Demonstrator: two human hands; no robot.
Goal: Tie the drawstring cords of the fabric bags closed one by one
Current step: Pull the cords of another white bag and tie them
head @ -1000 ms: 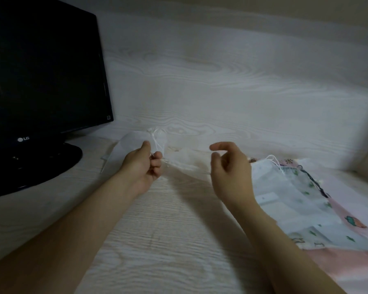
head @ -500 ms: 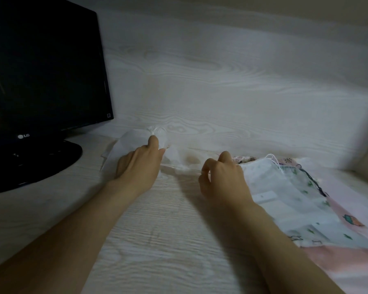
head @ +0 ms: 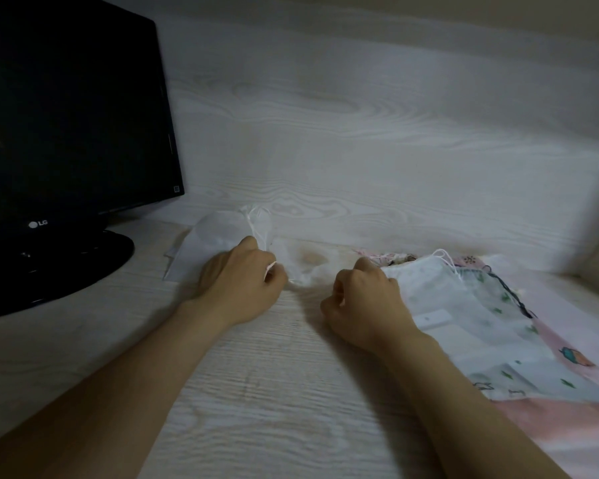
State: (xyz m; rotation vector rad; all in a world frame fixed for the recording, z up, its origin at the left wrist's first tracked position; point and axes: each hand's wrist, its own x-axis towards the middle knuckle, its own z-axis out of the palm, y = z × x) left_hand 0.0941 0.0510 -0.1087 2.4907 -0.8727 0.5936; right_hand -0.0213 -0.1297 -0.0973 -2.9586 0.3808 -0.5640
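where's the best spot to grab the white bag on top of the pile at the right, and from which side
Pinch the cord loops at the far end of the top white bag, coming from above on the left, beside the right hand. The loops stand clear of the fabric at the mouth; the rest lies flat and limp.

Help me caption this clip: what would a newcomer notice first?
A big black LG monitor fills the left. At centre the left hand pinches a cord and the right hand curls beside a sheer white bag. At right lie printed fabric bags, piled.
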